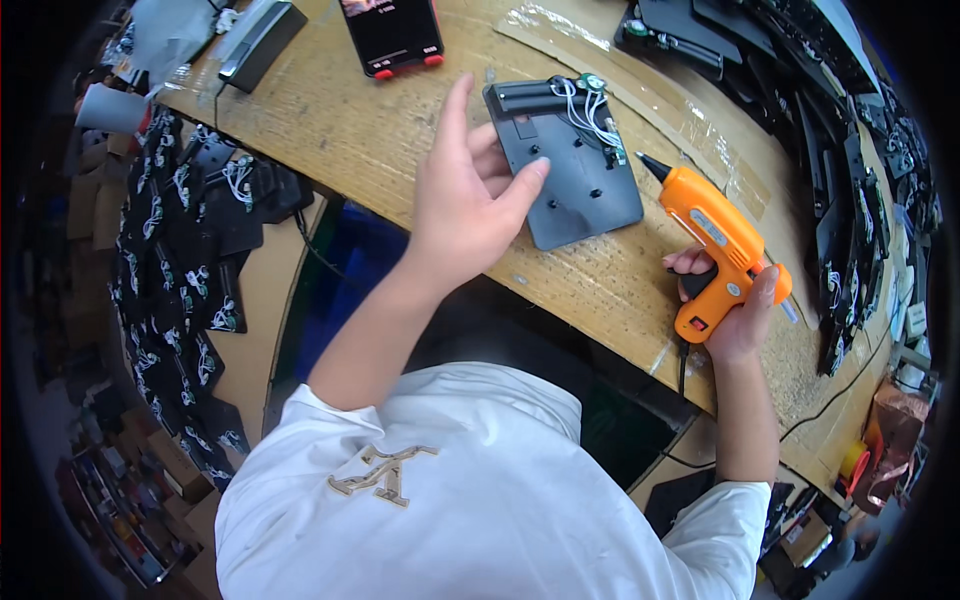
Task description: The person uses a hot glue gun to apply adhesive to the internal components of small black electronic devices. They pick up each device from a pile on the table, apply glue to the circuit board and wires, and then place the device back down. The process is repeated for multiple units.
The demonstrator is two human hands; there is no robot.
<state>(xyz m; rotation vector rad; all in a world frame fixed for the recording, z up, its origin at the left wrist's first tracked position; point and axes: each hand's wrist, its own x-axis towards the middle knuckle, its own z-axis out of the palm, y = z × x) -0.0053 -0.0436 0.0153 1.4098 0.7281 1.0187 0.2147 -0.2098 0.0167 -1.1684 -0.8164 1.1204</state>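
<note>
My left hand [472, 195] is at the left edge of a black plastic panel [590, 215], its thumb lying over the face and some fingers partly hidden behind the edge. The index finger points up, away from the panel. White wires [588, 112] and a small round green circuit board [592, 83] sit at the panel's top, beside a raised black bar. In my right hand [745, 315] is an orange hot glue gun [715, 225], gripped by its handle. Its dark nozzle points up and left, just off the panel's right edge. A glue stick end [789, 312] sticks out behind.
A phone [395, 35] with red corners lies on the worn wooden table [330, 120]. Many wired black panels [180, 280] are piled at left; more black parts [835, 220] are stacked at right. A grey-black box [262, 45] stands at the back left. The gun's cord [683, 370] hangs down.
</note>
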